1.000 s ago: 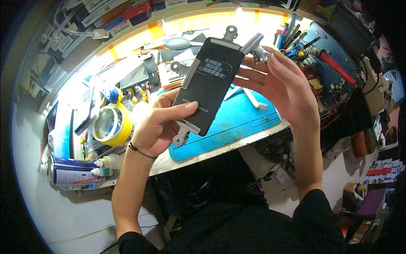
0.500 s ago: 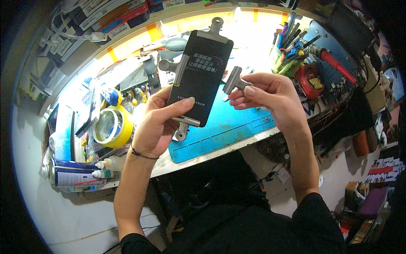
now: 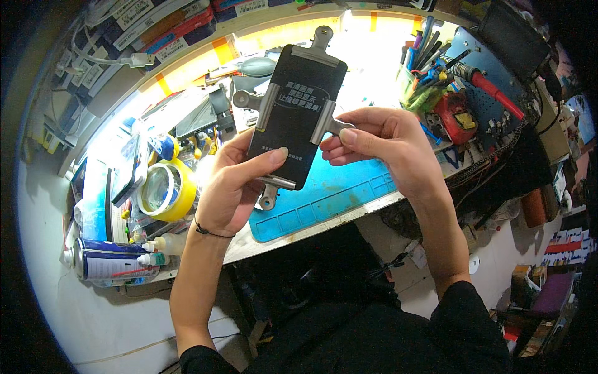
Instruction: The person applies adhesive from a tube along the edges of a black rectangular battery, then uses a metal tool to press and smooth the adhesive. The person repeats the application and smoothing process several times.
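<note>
A black smartphone (image 3: 298, 115) is held tilted above the bench, printed text on its upward face. My left hand (image 3: 240, 171) is closed round its lower left part, thumb lying across the face. Metal bulldog clips grip three of its edges: a top clip (image 3: 321, 47), a left clip (image 3: 265, 106) and a bottom clip (image 3: 272, 187). At the right edge, my right hand (image 3: 386, 140) pinches the handle of another bulldog clip (image 3: 325, 123), whose jaw lies over the phone's side. Some fingers of my left hand are hidden behind the phone.
Beneath my hands lies a blue work mat (image 3: 324, 193). Yellow tape rolls (image 3: 180, 190), small bottles and a blue spray can (image 3: 106, 260) crowd the left. On the right are a pen holder (image 3: 417, 78) and a red-handled soldering iron (image 3: 498, 93).
My right hand has moved left with its clip. The clip was apart from the phone and now sits on the right edge. My left hand still holds the phone.
</note>
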Motion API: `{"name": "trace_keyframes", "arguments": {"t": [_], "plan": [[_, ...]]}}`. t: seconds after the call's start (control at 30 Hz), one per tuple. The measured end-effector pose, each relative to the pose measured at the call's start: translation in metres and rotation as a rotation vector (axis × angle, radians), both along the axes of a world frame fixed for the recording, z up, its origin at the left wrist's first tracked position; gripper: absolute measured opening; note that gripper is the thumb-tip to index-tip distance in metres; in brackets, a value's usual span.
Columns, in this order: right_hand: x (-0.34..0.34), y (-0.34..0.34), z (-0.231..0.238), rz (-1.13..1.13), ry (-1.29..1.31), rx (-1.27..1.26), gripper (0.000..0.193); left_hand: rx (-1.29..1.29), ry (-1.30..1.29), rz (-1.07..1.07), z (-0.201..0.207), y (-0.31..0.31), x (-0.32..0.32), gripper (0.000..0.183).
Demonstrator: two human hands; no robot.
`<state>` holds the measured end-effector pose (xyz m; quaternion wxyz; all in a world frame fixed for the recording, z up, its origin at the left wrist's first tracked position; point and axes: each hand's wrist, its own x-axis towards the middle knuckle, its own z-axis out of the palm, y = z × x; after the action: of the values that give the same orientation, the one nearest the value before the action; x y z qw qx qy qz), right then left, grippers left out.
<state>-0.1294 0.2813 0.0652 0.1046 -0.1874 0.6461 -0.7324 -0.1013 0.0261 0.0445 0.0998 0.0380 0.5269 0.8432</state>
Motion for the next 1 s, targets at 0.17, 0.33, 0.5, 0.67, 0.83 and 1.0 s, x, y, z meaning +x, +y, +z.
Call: {"name": "trace_keyframes", "arguments": {"t": [0.17, 0.33, 0.5, 0.67, 0.83, 1.0], "plan": [[0.0006, -0.0011, -0.0003, 0.001, 0.005, 0.003, 0.037, -0.009, 0.004, 0.005, -0.0018, -0.0003, 0.0001, 0.033], [0.0017, -0.0027, 0.0013, 0.008, -0.006, -0.021, 0.038, -0.013, -0.002, -0.011, -0.0005, 0.0006, -0.0006, 0.035], [0.0019, -0.0030, 0.0012, -0.002, 0.005, -0.007, 0.038, -0.018, -0.009, 0.005, -0.0016, 0.0001, -0.0003, 0.036], [0.0014, -0.0029, -0.0008, -0.006, -0.008, -0.038, 0.036, -0.009, -0.007, -0.011, 0.0020, 0.0021, 0.0006, 0.036], [0.0017, -0.0034, -0.0006, -0.022, -0.008, -0.040, 0.035, -0.009, -0.005, 0.005, 0.0009, 0.0037, 0.0006, 0.034], [0.0012, -0.0046, -0.0009, -0.020, -0.027, -0.045, 0.035, -0.021, -0.007, -0.010, -0.0005, 0.0020, 0.0005, 0.034]]}}
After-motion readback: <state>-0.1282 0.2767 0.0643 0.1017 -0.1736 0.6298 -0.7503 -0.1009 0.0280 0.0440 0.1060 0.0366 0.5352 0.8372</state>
